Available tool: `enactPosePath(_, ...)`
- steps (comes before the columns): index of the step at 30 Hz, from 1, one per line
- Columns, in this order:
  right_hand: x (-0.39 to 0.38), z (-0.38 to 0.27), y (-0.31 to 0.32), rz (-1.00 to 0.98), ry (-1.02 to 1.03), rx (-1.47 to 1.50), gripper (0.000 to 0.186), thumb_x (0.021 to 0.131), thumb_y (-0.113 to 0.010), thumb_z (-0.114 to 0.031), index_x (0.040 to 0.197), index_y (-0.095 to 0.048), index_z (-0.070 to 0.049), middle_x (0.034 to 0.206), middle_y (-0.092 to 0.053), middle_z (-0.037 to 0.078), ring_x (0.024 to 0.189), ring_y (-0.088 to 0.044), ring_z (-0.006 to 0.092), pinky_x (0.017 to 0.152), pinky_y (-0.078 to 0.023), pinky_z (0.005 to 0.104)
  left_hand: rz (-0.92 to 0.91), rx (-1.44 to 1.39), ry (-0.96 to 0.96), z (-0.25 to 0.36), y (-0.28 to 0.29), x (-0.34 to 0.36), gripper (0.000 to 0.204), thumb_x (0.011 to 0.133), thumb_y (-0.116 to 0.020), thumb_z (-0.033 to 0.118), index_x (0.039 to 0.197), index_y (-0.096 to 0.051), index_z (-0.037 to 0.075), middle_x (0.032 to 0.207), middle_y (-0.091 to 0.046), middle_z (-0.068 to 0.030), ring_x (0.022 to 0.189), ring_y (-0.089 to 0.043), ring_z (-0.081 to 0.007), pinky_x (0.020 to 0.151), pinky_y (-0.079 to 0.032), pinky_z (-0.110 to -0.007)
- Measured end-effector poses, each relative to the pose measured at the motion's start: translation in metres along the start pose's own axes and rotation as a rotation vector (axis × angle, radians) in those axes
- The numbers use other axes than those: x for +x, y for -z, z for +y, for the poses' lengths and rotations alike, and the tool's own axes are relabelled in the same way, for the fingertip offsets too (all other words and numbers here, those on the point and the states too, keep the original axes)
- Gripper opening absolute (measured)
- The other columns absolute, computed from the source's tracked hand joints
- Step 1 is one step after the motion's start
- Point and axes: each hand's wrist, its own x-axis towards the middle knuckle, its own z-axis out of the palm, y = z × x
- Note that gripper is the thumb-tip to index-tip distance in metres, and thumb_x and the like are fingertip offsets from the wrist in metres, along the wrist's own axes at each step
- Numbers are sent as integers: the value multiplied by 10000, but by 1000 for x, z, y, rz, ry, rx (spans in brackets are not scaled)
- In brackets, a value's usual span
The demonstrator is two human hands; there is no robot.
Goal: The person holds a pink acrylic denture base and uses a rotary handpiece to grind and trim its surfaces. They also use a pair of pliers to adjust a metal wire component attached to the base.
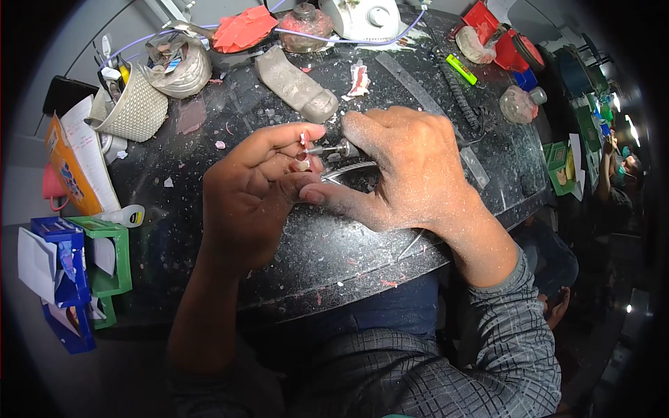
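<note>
Between the curled fingers and thumb of my left hand (247,184) is a small pink-and-white piece (302,166) that looks like part of a denture; the fingers hide most of it. My right hand (418,160), dusted with white powder, is closed round a rotary handpiece (343,148). The metal tip of this tool points left, at or very close to the piece; I cannot tell if they touch. My right thumb reaches across to my left thumb. Both hands are above the front part of the dark, dust-covered bench (279,279).
Behind my hands lie a grey curved block (296,83) and a steel ruler (411,83). Red wax sheets (244,29), a glass burner (304,28) and a woven basket (136,104) line the back. A lime-green object (461,70) and glass bottle (519,104) stand right; blue and green trays (108,254) left.
</note>
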Motion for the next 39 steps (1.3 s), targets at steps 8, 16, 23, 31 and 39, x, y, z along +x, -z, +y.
enactPosePath(8, -1, 1, -3, -9, -14, -20, 689, 792, -752, -682, 915, -692, -6, 643, -651, 118, 583, -681, 306, 536, -532, 416, -4, 31, -19, 0, 0, 0, 362, 986, -597, -46, 1345, -571, -88, 1023, -691, -76, 916, -651, -91, 832, -527, -232)
enactPosePath(16, -1, 2, -2, -16, -13, -24, 695, 798, -739, -692, 896, -689, -6, 637, -649, 122, 581, -681, 305, 529, -530, 416, -28, 30, -37, -2, 1, 0, 351, 1014, -608, 17, 1343, -564, -97, 1026, -688, -85, 928, -648, -93, 836, -522, -230)
enactPosePath(23, 0, 1, 0, -23, -11, 9, 645, 796, -765, -657, 860, -670, -22, 631, -647, 118, 584, -683, 308, 527, -529, 415, -23, -14, -11, -1, 0, 1, 419, 984, -693, 73, 1343, -563, -100, 1037, -688, -86, 942, -655, -103, 837, -531, -242)
enactPosePath(31, -1, 2, -6, 30, -11, 76, 626, 796, -773, -642, 840, -671, -26, 616, -640, 110, 565, -677, 309, 521, -528, 421, -50, -10, 1, -2, 3, 2, 455, 962, -725, 113, 1335, -573, -97, 1048, -709, -90, 980, -675, -109, 872, -551, -252)
enactPosePath(39, -2, 2, -6, -19, -32, 43, 677, 815, -734, -690, 872, -688, -17, 628, -658, 120, 565, -682, 308, 527, -534, 421, 3, -39, -21, 0, -2, 1, 319, 1011, -601, -33, 1323, -585, -96, 1087, -722, -115, 1014, -687, -133, 927, -553, -270)
